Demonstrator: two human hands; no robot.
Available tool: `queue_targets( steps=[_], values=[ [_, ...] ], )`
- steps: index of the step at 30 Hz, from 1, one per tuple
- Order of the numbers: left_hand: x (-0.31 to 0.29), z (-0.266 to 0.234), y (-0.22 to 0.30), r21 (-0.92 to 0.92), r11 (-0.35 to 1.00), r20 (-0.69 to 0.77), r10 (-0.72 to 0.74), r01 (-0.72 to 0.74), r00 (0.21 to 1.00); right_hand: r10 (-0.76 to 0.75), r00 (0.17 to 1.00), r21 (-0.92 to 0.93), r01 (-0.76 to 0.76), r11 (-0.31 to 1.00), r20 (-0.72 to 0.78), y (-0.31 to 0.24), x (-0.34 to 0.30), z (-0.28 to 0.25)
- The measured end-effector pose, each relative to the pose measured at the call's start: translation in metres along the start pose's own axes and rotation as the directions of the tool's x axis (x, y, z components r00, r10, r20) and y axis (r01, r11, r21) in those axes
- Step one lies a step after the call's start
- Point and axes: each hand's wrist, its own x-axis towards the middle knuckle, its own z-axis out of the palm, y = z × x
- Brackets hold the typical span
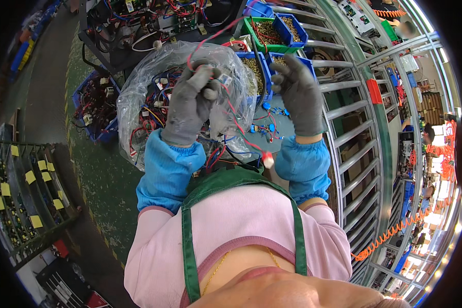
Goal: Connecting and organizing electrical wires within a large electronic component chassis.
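Observation:
My left hand [191,100], in a grey glove, is closed on a thin red wire [232,109] above a clear plastic bag [133,84]. One stretch of the wire runs up from my fingers toward the far electronic unit. The other hangs down to the right and ends in a white connector [268,161] near my apron. Also gloved in grey, my right hand [300,95] is raised beside the screw bins, its fingers bent and apart with nothing visible in them. Bundles of coloured wires [159,100] lie in the bag, partly hidden by my left hand.
Blue bins [265,84] and a green bin [249,32] hold small brass-coloured parts. Blue components with leads [264,128] lie below them. A blue crate [95,134] of wiring stands left. An open electronic unit [164,23] sits far ahead; a roller conveyor [351,108] runs along the right.

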Motion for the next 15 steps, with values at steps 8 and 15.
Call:
queue_targets(
  steps=[8,15],
  values=[
    [-0.001,-0.009,-0.006,-0.123,0.980,-0.137,0.140,-0.157,0.981,0.153,0.890,-0.388,0.029,0.921,0.429,0.041,-0.038,0.004],
    [-0.004,-0.007,-0.005,0.041,0.972,-0.086,0.235,-0.232,0.968,0.067,0.670,-0.300,0.239,0.923,0.739,0.045,-0.032,0.006]
  ],
)
